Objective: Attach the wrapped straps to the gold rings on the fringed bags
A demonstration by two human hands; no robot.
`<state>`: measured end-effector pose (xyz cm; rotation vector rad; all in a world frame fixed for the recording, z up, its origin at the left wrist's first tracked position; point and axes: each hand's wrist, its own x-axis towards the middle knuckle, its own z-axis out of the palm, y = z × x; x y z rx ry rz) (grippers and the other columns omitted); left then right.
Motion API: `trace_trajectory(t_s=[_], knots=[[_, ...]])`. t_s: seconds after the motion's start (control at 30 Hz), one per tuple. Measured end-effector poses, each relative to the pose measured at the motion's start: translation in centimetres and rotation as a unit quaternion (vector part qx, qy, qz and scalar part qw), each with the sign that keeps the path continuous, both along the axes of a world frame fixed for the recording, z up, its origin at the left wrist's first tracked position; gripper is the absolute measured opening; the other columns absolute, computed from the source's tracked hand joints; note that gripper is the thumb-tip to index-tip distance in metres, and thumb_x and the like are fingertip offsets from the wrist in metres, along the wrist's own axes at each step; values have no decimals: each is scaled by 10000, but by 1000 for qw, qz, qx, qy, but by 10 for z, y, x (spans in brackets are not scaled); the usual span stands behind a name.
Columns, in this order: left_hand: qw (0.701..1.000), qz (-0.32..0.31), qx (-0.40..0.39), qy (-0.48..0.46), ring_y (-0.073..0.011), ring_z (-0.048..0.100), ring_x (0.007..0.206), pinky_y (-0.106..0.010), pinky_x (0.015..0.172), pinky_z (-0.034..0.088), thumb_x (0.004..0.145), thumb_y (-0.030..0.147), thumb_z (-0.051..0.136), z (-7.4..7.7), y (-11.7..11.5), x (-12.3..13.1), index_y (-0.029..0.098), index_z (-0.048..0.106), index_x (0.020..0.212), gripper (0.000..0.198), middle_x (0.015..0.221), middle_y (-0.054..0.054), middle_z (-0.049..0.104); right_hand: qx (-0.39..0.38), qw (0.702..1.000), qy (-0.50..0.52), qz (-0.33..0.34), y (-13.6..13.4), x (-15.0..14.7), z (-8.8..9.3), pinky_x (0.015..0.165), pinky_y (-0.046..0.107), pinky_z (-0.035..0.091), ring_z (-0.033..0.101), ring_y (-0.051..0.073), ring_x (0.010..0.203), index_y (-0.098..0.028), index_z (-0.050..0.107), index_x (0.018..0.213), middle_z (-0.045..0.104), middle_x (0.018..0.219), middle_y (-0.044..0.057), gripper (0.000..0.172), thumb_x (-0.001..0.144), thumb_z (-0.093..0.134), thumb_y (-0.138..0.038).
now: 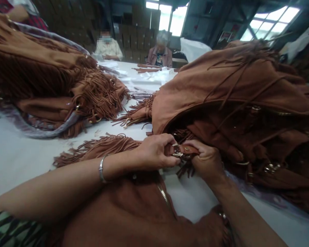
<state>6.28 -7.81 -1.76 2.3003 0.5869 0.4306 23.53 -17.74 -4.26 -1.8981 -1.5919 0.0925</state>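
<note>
Close in front of me lies a brown suede bag (113, 209) with fringe and a metal zipper (163, 196). Over its far side, my left hand (157, 151) is closed on a brown strap tab beside a gold-coloured metal ring (177, 151). My right hand (208, 159) pinches a brown strap (190, 150) with a small stud, on the other side of that ring. The two hands are only a short gap apart, with the ring between them. Fingertips under the strap are partly hidden.
A large pile of brown bags (237, 82) rises at the right. More fringed bags (41, 72) with wrapped handles are heaped at the left on the white table (5, 151). Two people sit across the table, near white scraps (162, 73). Another person's arm (18, 13) shows far left.
</note>
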Motion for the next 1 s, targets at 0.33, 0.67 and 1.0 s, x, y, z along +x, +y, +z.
trace_trajectory(t_s=[0.33, 0.67, 1.0], knots=[[984, -148, 99, 0, -125, 526, 716, -222, 617, 382, 737, 258, 563, -8, 5, 0, 162, 623, 847, 158, 824, -7, 585, 3, 1000, -12, -12, 14, 8, 0, 592, 289, 477, 659, 214, 671, -169, 715, 837, 714, 747, 54, 269, 675, 502, -143], [976, -182, 113, -39, -137, 511, 737, -239, 639, 378, 792, 413, 624, -7, 4, -2, 126, 596, 899, 308, 811, -22, 561, 131, 991, -11, 36, 14, 2, -2, 665, 290, 501, 672, 205, 748, -175, 694, 870, 717, 820, 49, 247, 729, 498, -126], [984, -81, 158, -19, -159, 537, 806, -260, 686, 410, 849, 445, 552, -14, 10, 0, 187, 582, 1098, 360, 885, -34, 555, 124, 984, -127, 11, 1, 4, 3, 720, 300, 503, 679, 211, 758, -183, 685, 896, 718, 833, 49, 279, 696, 507, -104]])
